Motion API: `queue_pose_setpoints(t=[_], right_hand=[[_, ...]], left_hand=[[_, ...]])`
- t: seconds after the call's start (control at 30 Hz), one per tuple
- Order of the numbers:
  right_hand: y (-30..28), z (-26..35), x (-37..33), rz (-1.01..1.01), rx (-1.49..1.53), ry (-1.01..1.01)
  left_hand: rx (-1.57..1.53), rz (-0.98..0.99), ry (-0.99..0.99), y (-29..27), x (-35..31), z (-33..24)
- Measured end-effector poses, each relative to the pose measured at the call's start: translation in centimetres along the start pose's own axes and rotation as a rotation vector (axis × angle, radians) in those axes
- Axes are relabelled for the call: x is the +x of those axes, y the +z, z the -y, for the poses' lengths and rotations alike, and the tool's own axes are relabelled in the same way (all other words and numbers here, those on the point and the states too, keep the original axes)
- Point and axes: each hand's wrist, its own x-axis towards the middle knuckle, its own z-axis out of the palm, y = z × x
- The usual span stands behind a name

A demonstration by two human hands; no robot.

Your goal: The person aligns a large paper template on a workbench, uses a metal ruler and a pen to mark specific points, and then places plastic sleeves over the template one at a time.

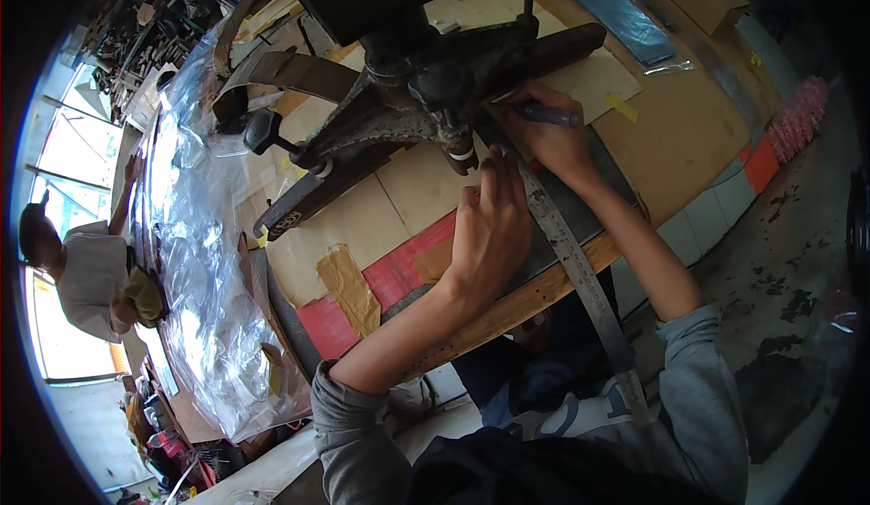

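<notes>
Crumpled clear plastic sheeting (213, 324) spreads to the left of the dark metal frame (399, 120), and farther left of the frame another person (91, 274) is at work. Under the frame is the worktable, its wooden edge (507, 315) on my side of it. Just right of the frame's near foot, my right hand (557, 147) has its fingers closed round a purple pen (548, 114), tip end toward the frame. My left hand (494, 224), fingers bent, is just nearer me than that foot, beside the steel ruler (578, 269); I cannot tell whether it presses down. The ruler slants from beside the frame across the table edge toward my lap. I judge it thin, stiff and slick, apt to tip at its overhang, so best pinned flat near the frame. The pen should be light and rigid, best pinched low, close to its tip.
</notes>
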Motion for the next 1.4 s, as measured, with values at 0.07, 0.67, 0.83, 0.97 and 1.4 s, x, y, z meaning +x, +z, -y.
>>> queue_pose_setpoints(t=[0.07,0.67,0.83,0.97,1.4], right_hand=[[-0.2,-0.3,0.0,-0.004,0.015,0.026],[-15.9,-8.2,17.1,0.163,-0.710,0.247],[-10.4,6.1,-3.1,0.359,-0.560,0.095],[-10.1,10.2,-16.5,0.500,-0.497,0.136],[-19.9,12.8,-17.8,0.420,-0.568,0.176]], left_hand=[[0.009,-0.007,0.000,0.0,0.0,0.0],[-0.148,-0.056,-0.058,1.1,0.3,-1.3],[-0.133,-0.018,-0.099,1.3,-1.7,-0.2],[-0.170,-0.053,-0.052,1.6,-0.7,-0.8],[-0.398,-0.130,-0.229,1.3,-0.6,1.3]])
